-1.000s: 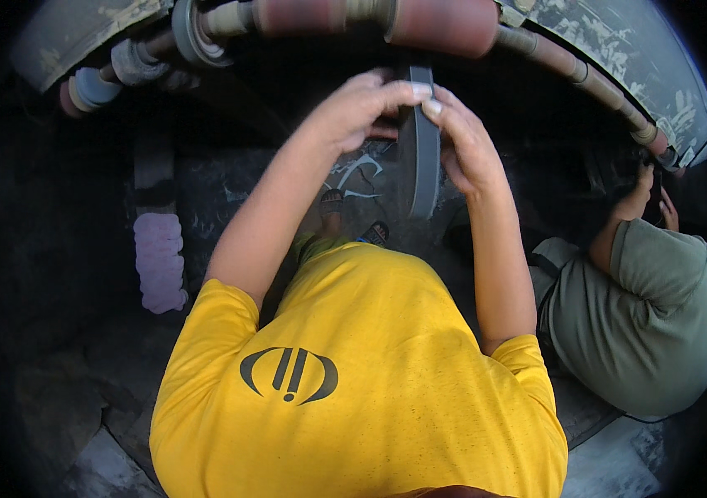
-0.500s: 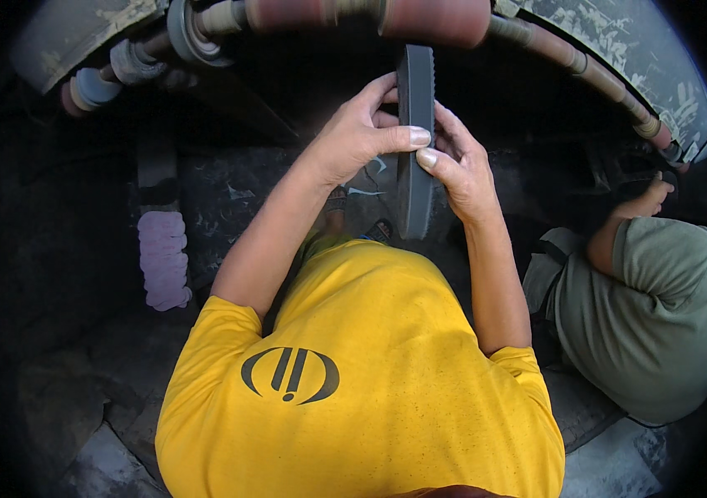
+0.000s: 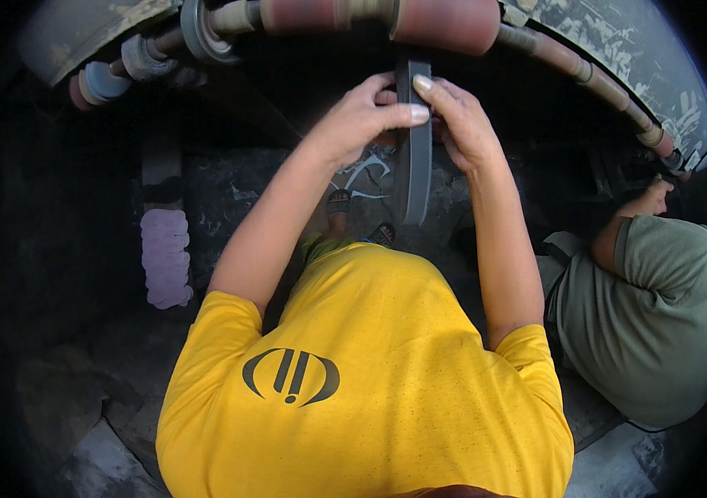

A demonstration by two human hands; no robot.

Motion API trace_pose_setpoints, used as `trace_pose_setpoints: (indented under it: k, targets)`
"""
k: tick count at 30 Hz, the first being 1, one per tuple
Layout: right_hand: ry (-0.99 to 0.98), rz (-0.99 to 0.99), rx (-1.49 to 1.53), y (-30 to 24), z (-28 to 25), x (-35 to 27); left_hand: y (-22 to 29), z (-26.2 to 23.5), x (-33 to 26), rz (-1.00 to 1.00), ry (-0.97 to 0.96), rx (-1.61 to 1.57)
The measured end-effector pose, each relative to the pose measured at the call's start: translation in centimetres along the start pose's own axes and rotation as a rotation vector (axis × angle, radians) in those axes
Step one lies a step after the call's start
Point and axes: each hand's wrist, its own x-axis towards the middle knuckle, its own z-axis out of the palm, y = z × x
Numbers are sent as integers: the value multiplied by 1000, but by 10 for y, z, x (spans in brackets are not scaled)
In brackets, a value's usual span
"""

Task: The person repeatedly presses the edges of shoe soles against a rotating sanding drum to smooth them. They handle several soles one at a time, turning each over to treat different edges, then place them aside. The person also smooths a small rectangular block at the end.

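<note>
Dark belt (image 3: 416, 158) hanging from the reddish roller (image 3: 440, 21): I pinch its upper part between left hand (image 3: 362, 116) and right hand (image 3: 461, 124); it looks flexible, light, best held by its edges.

Dark grey belt (image 3: 416, 158), perhaps black.
</note>
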Motion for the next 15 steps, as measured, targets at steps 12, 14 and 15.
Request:
trace_pose_setpoints:
  k: [12,14,15]
  targets:
    - [53,-101,73,5,3,6,1,-5,12,96,18,103]
    - [47,-147,55,5,3,-2,0,-3,5,120,20,171]
    - [84,-139,-1,4,3,-5,1,-2,2,137,22,214]
